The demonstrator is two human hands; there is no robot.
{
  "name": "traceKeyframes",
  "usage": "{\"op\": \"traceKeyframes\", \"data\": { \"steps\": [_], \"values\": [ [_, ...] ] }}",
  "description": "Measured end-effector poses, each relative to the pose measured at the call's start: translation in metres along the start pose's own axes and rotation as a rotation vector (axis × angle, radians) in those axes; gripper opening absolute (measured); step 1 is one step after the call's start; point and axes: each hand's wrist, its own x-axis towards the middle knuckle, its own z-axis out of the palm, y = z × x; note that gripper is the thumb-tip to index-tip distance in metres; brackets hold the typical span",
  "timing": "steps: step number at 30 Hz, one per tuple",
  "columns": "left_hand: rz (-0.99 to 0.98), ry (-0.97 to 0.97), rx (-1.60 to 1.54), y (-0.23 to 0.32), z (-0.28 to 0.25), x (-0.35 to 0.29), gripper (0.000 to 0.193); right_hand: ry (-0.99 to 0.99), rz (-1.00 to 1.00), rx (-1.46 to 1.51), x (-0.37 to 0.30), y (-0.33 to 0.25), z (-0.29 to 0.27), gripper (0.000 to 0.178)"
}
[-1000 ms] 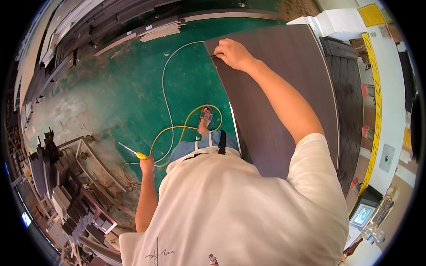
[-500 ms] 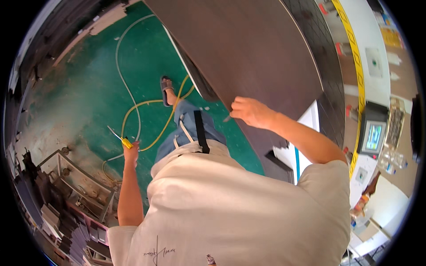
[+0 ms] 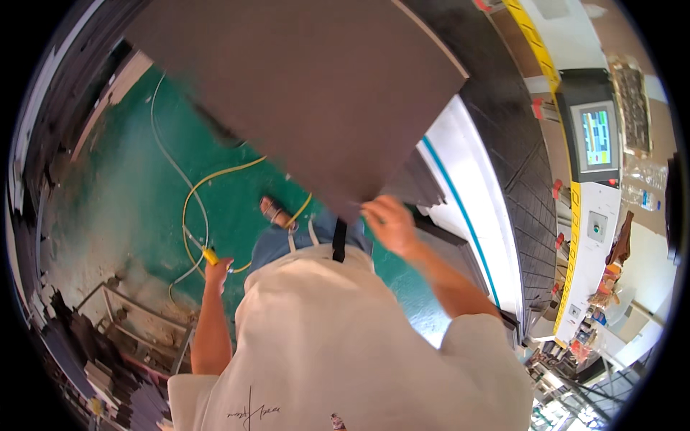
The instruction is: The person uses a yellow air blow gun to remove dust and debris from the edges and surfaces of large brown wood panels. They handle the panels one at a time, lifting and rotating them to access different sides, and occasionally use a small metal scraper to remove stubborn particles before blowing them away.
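My left hand [image 3: 218, 271] is closed round a yellow air blow gun [image 3: 209, 256] with a thin metal nozzle, held low over the green floor at the left. A large dark brown panel [image 3: 309, 86] fills the upper middle, its near corner pointing toward my waist. At that corner is my right hand [image 3: 388, 223], its fingers pinched together. Motion smears the corner, and what sits between these fingertips cannot be made out.
Yellow hose [image 3: 185, 212] and pale hose [image 3: 162, 140] loop over the floor. A metal frame cart [image 3: 144, 323] stands at lower left. Right of the panel lie a white surface [image 3: 460, 172] with a teal strip, dark slats [image 3: 521, 158], and a machine with a control screen [image 3: 595, 136].
My view has turned, and the panel sits further up and left. My right hand has gone from the panel's long edge to its near corner. The blow gun stays in my left hand.
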Motion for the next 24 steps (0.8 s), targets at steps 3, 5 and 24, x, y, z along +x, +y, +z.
{"op": "traceKeyframes", "data": {
  "steps": [3,5,24],
  "values": [
    [0.034,-0.011,0.042,0.045,0.016,-0.032,0.041,-0.044,-0.126,-0.013,0.019,0.029,0.001,0.009],
    [0.122,-0.017,-0.063,0.071,0.039,-0.056,0.044,-0.001,-0.189,-0.057,0.045,0.066,-0.014,0.007],
    [0.262,0.144,0.467,0.100,0.089,-0.164,0.043,0.166,-0.063,-0.265,0.237,0.326,-0.182,0.007]
  ]
}}
